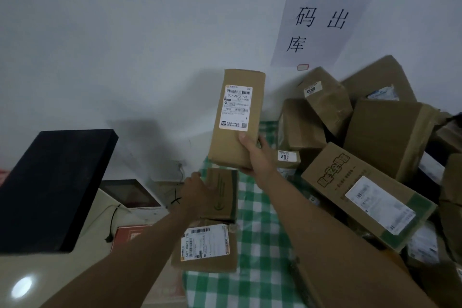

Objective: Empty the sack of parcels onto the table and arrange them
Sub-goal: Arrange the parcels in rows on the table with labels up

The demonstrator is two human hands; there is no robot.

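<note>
Right hand is gripping a tall labelled carton by its lower right corner, thumb across the front face, holding it raised and nearly upright above the checked cloth on the worktop. Left hand is resting on a green-printed box lying flat at the cloth's left edge, fingers laid over its left side; whether they are curling round the edge I cannot tell. A second flat box with a white label is lying just nearer, touching the first. The unsorted heap of parcels is crowding the right side against the wall. No sack is in view. Judgement: arranging is under way, with much left. To do it well, lower the carton label-up beside the row, edges squared, while the left hand is steadying the neighbour against sliding. A one-corner grip risks tipping.
</note>
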